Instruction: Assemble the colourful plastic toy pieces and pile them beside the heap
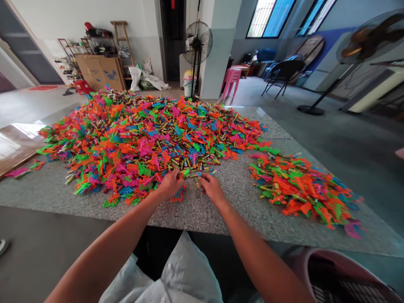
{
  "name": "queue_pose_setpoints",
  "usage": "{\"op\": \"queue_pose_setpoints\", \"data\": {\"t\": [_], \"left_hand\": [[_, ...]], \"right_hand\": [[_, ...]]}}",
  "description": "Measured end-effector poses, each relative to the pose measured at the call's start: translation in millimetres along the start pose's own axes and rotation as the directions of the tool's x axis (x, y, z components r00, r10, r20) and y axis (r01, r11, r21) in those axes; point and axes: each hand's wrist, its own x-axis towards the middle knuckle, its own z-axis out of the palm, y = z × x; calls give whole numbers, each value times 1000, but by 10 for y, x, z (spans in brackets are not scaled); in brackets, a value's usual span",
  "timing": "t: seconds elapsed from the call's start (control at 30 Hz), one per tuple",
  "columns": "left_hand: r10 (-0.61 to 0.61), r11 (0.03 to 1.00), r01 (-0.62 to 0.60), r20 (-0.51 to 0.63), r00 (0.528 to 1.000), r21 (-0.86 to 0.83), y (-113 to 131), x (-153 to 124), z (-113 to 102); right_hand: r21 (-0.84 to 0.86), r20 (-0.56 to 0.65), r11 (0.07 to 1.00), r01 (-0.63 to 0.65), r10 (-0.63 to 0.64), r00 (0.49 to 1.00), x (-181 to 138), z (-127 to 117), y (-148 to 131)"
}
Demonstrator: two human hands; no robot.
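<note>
My left fingers [179, 176] are clamping a green piece [186, 173]; right fingers [205, 177] are pinching a blue bit [200, 174] just rightward.

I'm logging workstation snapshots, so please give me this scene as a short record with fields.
Surface: grey speckled table
Left hand: fingertips on a small green piece
Right hand: beside the left, fingers bent; exact hold too small to tell
Large pile: multicoloured plastic pieces and thin sticks, mostly beyond the hands
Smaller pile: similar pieces, mostly orange and green, on the right
Lower right corner: mauve basket
Background: standing fan behind the table
</note>
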Motion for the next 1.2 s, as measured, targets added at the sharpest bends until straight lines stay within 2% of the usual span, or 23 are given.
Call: {"op": "queue_pose_setpoints", "data": {"t": [0.1, 0.17, 0.27, 0.43, 0.47, 0.57, 0.63, 0.8, 1.1, 1.2], "left_hand": [[-45, 912, 76, 86, 995, -402, 73, -31, 0], [24, 867, 54, 150, 988, -495, 123, -69, -24], [133, 853, -1, 215, 967, -522, 159, -130, -72], [87, 868, -35, 81, 993, -496, 135, -163, -138], [83, 875, -28, 92, 992, -484, 133, -163, -160], [110, 903, 3, 238, 965, -429, 153, -169, -253], [127, 938, -18, 294, 947, -347, 179, -180, -317], [127, 977, -67, 297, 947, -204, 212, -200, -392], [140, 983, -93, 316, 938, -160, 189, -221, -431], [161, 978, -111, 304, 939, -176, 189, -228, -423]], "right_hand": [[225, 108, 973, -57, 34, 994, -217, 116, -114], [282, 145, 958, -53, 12, 989, -301, 160, -194], [282, 184, 959, -15, -39, 982, -348, 159, -267], [171, 183, 985, 40, -71, 981, -333, 34, -282], [166, 167, 985, 46, -74, 983, -325, 5, -287], [178, 150, 981, 74, -101, 984, -304, -60, -321], [170, 161, 981, 96, -124, 979, -297, -83, -347], [162, 173, 981, 103, -131, 976, -306, -96, -355], [232, 212, 972, 37, -87, 973, -347, -118, -317], [192, 217, 980, 45, -87, 972, -359, -138, -324]]}}
